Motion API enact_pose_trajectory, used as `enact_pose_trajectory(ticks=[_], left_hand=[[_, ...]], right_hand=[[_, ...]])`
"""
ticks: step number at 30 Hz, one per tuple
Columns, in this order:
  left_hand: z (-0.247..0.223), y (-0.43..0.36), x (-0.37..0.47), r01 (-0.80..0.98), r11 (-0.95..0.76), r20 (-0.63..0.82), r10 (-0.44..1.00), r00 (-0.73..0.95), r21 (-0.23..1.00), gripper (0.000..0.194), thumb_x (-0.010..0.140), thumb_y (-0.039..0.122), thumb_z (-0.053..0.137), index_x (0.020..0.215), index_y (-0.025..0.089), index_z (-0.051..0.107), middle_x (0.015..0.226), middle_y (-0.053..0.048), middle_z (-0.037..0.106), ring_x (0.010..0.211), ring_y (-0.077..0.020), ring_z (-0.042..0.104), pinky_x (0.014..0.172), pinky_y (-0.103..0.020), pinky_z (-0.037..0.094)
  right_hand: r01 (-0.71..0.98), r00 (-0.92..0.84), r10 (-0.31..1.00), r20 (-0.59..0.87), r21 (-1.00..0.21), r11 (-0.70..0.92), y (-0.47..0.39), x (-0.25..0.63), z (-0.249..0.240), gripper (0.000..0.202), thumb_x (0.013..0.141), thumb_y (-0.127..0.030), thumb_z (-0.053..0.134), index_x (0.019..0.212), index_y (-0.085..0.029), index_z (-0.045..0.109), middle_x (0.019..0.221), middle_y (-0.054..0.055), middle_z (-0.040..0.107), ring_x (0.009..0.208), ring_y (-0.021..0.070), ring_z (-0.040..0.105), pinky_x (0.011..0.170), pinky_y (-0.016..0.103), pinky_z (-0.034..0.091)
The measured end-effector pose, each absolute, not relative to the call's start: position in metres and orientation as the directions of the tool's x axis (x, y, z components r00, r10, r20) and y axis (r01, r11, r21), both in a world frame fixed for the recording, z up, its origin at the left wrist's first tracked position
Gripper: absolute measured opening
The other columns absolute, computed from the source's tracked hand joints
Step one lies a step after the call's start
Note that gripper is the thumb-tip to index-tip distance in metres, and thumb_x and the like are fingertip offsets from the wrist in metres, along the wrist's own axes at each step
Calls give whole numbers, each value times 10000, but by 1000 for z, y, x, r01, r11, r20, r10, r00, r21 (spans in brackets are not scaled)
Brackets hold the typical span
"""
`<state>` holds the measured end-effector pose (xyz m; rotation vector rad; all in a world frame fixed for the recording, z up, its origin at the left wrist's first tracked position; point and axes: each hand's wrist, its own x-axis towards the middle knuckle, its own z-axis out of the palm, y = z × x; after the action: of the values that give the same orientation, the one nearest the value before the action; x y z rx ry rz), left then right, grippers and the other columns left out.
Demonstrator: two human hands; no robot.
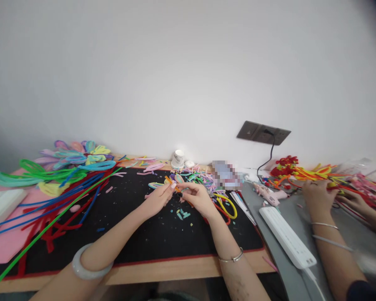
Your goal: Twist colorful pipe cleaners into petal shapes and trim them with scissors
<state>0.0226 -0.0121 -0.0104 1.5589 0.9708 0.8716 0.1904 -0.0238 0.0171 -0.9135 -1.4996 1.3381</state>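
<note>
Over the middle of the black mat [125,234], my left hand [158,200] pinches an orange pipe cleaner [168,179] between thumb and fingers. My right hand [196,197] meets it from the right, its fingers closed at the same orange piece. A small dark spot shows at the right fingertips; I cannot make out what it is. Just behind the hands lie pastel loops and a heap of cut pipe cleaner scraps [203,177]. A yellow pipe cleaner loop [230,207] rests beside my right wrist.
Long pipe cleaners [78,205] and a pastel pipe cleaner flower [78,154] lie at the left. A paper cup [178,159] stands by the wall. Rightward are a power strip [286,236], a pink glue gun [269,194] and a co-worker's hands [321,196] holding something yellow.
</note>
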Motion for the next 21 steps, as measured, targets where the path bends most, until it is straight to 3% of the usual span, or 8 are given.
enact_pose_trajectory(ticks=[4, 8, 18, 21], left_hand=[[-7, -14, 23, 168, -99, 22, 911, 411, 981, 420, 853, 584, 281, 702, 201, 360, 539, 81, 279, 425, -73, 260, 400, -188, 226], [-7, -17, 24, 248, -202, 89, 911, 402, 947, 386, 872, 545, 280, 741, 202, 397, 551, 69, 349, 445, -85, 316, 426, -197, 269], [-3, -16, 23, 308, -295, 138, 886, 444, 904, 395, 881, 490, 284, 678, 188, 438, 628, 18, 448, 600, -144, 467, 609, -276, 404], [-6, -15, 23, 284, -273, 126, 887, 444, 919, 380, 874, 493, 299, 679, 193, 427, 607, 30, 425, 551, -135, 443, 563, -262, 392]], right_hand=[[-11, -243, 962, 126, -992, 127, -22, 191, 16, 192, 631, -97, 601, 800, -148, 677, 663, -13, 623, 503, 72, 541, 523, 202, 452], [-43, -166, 977, 136, -991, 130, -21, 190, 12, 107, 617, -124, 638, 722, -143, 647, 578, -24, 608, 477, 79, 542, 500, 201, 453], [11, -170, 976, 137, -990, 141, -21, 187, 9, 96, 647, -205, 660, 702, -134, 627, 490, -15, 603, 424, 98, 555, 459, 205, 450], [50, -175, 973, 151, -986, 162, -21, 188, 7, 87, 678, -222, 633, 697, -137, 638, 529, 3, 623, 427, 104, 557, 453, 212, 454]])
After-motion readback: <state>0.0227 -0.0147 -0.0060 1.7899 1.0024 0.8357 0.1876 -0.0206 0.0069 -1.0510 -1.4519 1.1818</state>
